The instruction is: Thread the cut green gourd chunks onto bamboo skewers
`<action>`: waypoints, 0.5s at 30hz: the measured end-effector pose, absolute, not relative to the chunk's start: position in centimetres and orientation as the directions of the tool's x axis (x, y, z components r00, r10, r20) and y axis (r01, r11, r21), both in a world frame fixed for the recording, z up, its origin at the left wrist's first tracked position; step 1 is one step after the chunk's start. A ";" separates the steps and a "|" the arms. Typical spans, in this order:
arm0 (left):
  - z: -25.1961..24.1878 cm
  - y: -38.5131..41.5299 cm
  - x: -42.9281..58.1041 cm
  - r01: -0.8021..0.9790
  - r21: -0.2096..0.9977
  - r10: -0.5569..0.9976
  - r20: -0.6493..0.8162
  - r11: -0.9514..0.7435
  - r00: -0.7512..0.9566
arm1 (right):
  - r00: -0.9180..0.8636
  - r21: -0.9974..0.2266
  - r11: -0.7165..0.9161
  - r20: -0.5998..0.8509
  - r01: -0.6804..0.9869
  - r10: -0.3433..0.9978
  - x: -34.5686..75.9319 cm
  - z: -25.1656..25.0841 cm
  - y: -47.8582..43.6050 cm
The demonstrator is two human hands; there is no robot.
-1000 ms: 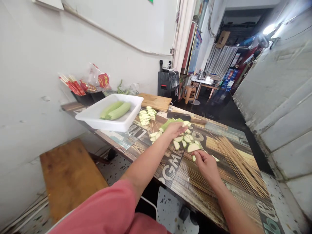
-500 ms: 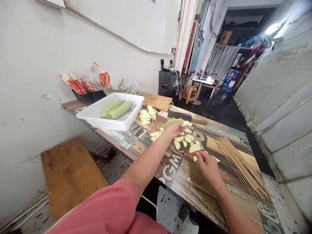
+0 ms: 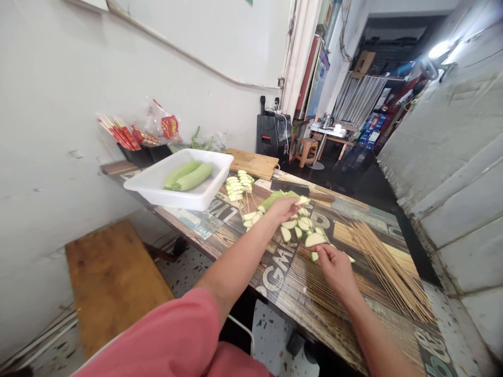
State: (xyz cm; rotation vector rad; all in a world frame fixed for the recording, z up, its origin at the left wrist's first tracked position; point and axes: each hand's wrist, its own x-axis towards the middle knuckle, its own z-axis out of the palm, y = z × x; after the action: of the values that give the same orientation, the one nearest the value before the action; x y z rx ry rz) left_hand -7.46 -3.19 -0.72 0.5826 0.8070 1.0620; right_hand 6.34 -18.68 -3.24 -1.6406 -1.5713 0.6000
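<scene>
My left hand (image 3: 283,208) is pinched on a zucchini slice (image 3: 302,201) above the pile. In my right hand (image 3: 332,260), thumb and fingers close on the lower edge of a half-round zucchini slice (image 3: 315,240); whether a skewer passes through it I cannot tell. Between the hands lie several loose slices (image 3: 289,224) with pale flesh and green rims. Beyond my left hand rest larger pieces of zucchini (image 3: 271,199), partly covered by it. Threaded zucchini skewers (image 3: 239,183) lie farther back on the patterned table (image 3: 283,267).
A white tub (image 3: 173,196) with two whole zucchini (image 3: 192,177) stands at the left. Bamboo skewers (image 3: 393,267) are spread at the right. A cleaver (image 3: 291,187) lies at the back near a wooden board (image 3: 253,163). A wooden bench (image 3: 113,283) stands below left.
My left hand has shifted very slightly to the right with its slice. My right hand stays in nearly the same place.
</scene>
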 end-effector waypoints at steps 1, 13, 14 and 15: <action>-0.8 -3.1 -7.4 -0.537 0.746 0.918 -0.293 0.394 0.268 | 0.126 -0.791 0.060 0.170 0.609 0.977 6.3 -3.2 -18.7; -1.3 -2.9 -7.0 -0.553 0.722 0.908 -0.357 0.417 0.219 | 0.142 -0.816 0.028 0.134 0.577 0.981 5.7 -3.1 -18.8; -1.3 -3.0 -6.9 -0.535 0.733 0.906 -0.369 0.421 0.207 | 0.143 -0.818 0.028 0.135 0.575 0.980 5.6 -3.1 -18.8; -1.3 -3.1 -6.9 -0.521 0.740 0.904 -0.378 0.425 0.201 | 0.143 -0.821 0.030 0.135 0.570 0.980 5.6 -3.1 -18.8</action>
State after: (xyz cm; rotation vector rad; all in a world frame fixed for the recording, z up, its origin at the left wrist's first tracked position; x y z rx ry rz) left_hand -6.88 -3.06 -1.28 0.5141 0.8968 1.0587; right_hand 5.59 -18.83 -3.10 -1.6388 -1.5240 0.6619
